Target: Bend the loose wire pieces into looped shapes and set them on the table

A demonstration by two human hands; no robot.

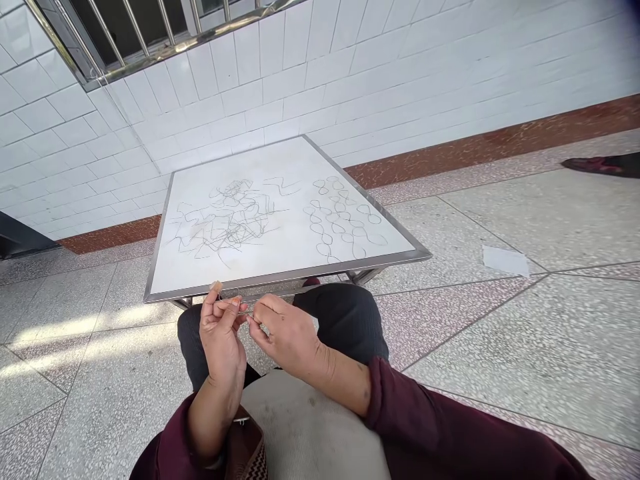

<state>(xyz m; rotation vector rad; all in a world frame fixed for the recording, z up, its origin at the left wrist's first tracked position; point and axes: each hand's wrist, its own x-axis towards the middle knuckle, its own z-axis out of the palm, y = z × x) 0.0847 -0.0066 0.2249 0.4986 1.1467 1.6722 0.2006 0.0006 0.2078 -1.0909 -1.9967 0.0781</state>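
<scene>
My left hand point(224, 340) is raised before the near edge of the table, pinching a thin wire point(243, 313) between thumb and fingers. The index finger points up and has a pale wrapping at its tip. My right hand point(290, 337) is closed on the same wire from the right, thumb against curled fingers. Most of the wire is hidden by the fingers. On the white tabletop point(290, 160) lies a tangled heap of loose bent wires point(235, 220) at left. At right lie several wires shaped into rows of joined loops point(340, 217).
The table has a grey metal rim point(290, 275) and stands by a white tiled wall point(280, 80). Barred window point(135, 30) at upper left. A white sheet point(506, 261) lies on the speckled floor at right. Another person's shoe point(590, 165) shows at far right.
</scene>
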